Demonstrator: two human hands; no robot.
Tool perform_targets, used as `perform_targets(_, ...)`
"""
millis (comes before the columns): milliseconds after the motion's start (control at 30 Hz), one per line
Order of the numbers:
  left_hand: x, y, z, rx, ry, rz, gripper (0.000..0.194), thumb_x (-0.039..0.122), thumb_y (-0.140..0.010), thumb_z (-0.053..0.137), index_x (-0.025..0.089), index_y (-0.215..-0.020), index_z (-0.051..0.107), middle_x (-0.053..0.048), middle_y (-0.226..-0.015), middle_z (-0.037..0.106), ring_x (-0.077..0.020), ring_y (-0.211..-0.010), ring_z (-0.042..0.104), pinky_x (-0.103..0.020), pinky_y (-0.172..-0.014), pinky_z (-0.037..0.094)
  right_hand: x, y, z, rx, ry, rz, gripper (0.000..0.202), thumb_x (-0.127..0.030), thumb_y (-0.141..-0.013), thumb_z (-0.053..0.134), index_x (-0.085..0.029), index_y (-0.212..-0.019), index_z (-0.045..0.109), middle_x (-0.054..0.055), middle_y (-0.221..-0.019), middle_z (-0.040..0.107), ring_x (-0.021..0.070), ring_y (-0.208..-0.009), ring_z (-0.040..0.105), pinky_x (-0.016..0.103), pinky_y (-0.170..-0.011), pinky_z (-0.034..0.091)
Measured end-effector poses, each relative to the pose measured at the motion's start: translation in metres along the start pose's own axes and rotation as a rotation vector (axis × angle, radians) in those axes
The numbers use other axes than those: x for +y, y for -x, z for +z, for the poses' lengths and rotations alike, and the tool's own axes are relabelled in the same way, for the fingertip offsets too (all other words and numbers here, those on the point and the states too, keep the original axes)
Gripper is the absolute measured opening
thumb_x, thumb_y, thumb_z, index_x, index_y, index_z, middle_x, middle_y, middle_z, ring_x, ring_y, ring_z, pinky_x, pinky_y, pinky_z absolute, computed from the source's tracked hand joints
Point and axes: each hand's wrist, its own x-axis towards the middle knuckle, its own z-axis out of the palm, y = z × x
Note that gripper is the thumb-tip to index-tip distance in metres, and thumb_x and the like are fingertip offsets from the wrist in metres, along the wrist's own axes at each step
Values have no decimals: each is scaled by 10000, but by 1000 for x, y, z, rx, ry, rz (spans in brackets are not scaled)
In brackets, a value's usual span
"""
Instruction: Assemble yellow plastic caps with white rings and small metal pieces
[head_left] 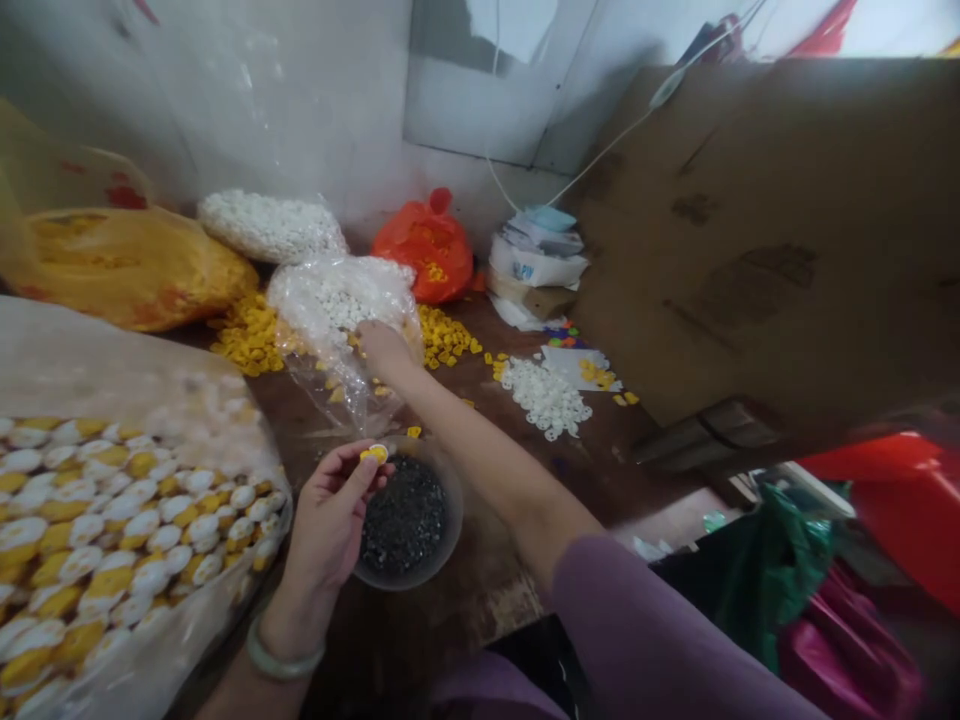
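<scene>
Between the thumb and fingers of my left hand (334, 505) is a small yellow and white piece (374, 454), held over the rim of a round bowl (454, 515) of small dark bits (405, 520). My right hand (384, 352) reaches forward into the mouth of a clear plastic bag (349, 290) of small white pieces. Its fingertips are blurred and partly hidden, so what they hold, if anything, does not show. Loose yellow pieces (251, 338) lie on both sides of that bag.
A large bag (127, 530) of yellow and white pieces fills the left. Behind are a yellow bag (135, 270), another white-filled bag (270, 225) and a red bag (424, 245). White pieces (547, 395) lie right of my right arm, near a large brown board (772, 240).
</scene>
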Motion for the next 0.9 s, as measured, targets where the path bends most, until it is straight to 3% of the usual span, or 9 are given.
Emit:
perform_targets(67,0,0,0,0,9,-6,318,298,-581,871,155,-832,739,-17,-772,728,-98,-678,666,-172,-615,516,1,19,-10,78,-54,4,271,-81,-961,429,-100,-1207,541,147,-1233,578,229,-1116,560,357,-965,450)
perform_targets(133,1,0,0,9,34,-15,336,305,-556,883,160,-822,739,-10,-752,727,-92,-660,662,-166,-604,512,3,48,-17,113,-278,-7,265,-93,-965,412,-150,-1181,555,81,-1145,614,166,-1010,597,296,-919,482)
perform_targets(267,1,1,3,35,61,1,343,312,-534,891,168,-805,737,-6,-740,730,-93,-645,659,-173,-595,510,11,120,-16,59,-1314,57,115,-213,-907,560,-207,-1012,605,-6,-854,621,118,-720,600,274,-749,534)
perform_targets(367,0,3,6,32,27,14,325,310,-550,880,167,-804,737,-10,-745,733,-104,-650,657,-200,-613,517,11,162,-4,11,-1636,106,247,-324,-741,782,-210,-909,640,-28,-783,605,102,-667,570,234,-688,510)
perform_targets(433,-2,5,7,16,-24,27,310,303,-567,869,166,-814,739,-21,-779,743,-115,-693,663,-225,-672,524,5,178,6,37,-1655,145,315,-367,-685,827,-213,-905,663,-17,-814,628,112,-699,575,237,-700,500)
perform_targets(500,-4,7,7,6,-82,60,295,281,-573,862,169,-816,739,-28,-815,751,-130,-749,669,-250,-736,524,-3,187,15,83,-1564,146,293,-376,-713,800,-221,-933,683,4,-878,654,141,-781,594,273,-765,500)
perform_targets(633,-4,7,5,1,-153,118,256,234,-567,852,181,-788,734,-20,-808,749,-152,-776,671,-282,-768,521,-13,191,17,231,-1206,-6,128,-282,-796,704,-243,-918,708,21,-912,650,192,-885,594,340,-841,480)
perform_targets(767,-2,7,4,-5,-88,51,266,226,-527,867,179,-756,740,-15,-764,739,-141,-727,655,-271,-739,517,-10,191,10,374,-917,-169,104,-211,-852,618,-255,-896,702,33,-878,627,203,-848,578,341,-780,475)
perform_targets(900,1,8,6,-34,-3,-45,305,268,-471,904,173,-714,746,-5,-687,723,-119,-646,633,-241,-670,509,-13,192,18,415,-893,-231,103,-247,-906,560,-248,-917,662,39,-881,598,207,-852,563,340,-773,468)
